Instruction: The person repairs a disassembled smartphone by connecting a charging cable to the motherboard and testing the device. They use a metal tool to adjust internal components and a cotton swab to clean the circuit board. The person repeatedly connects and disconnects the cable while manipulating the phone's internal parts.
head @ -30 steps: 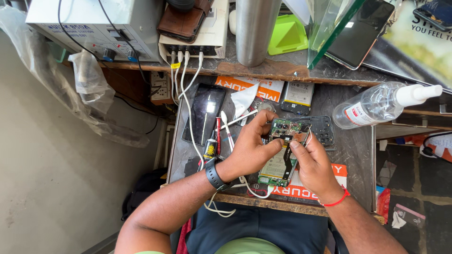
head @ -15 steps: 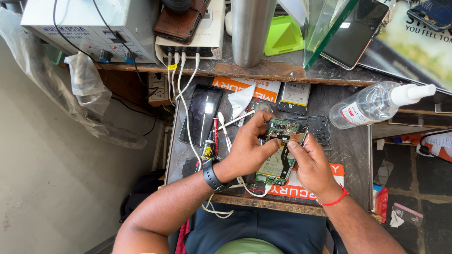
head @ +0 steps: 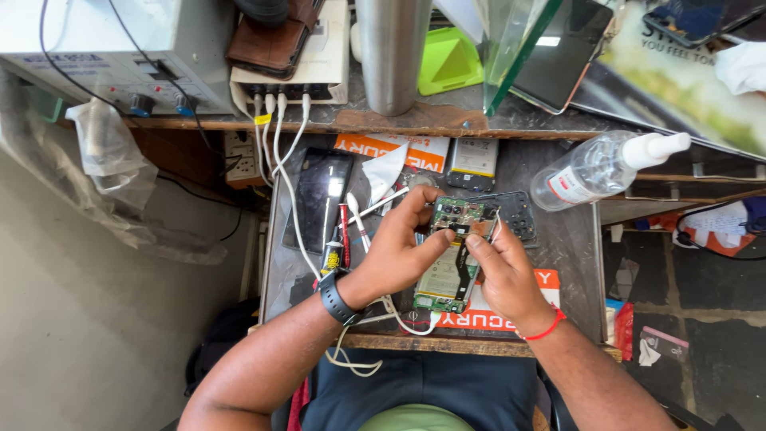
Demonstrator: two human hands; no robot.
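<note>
My left hand [head: 396, 254] and right hand [head: 501, 271] pinch the opened phone [head: 448, 263]: light, stiff, fragile; I'd hold its edges.

opened phone [head: 449, 263] partly hidden under fingers [head: 431, 239], board parts too small

A dark phone [head: 319, 199], a clear spray bottle [head: 594, 169], a flat battery [head: 472, 164] and an opened phone [head: 451, 255] are carried by the grey tabletop [head: 570, 247].
</note>
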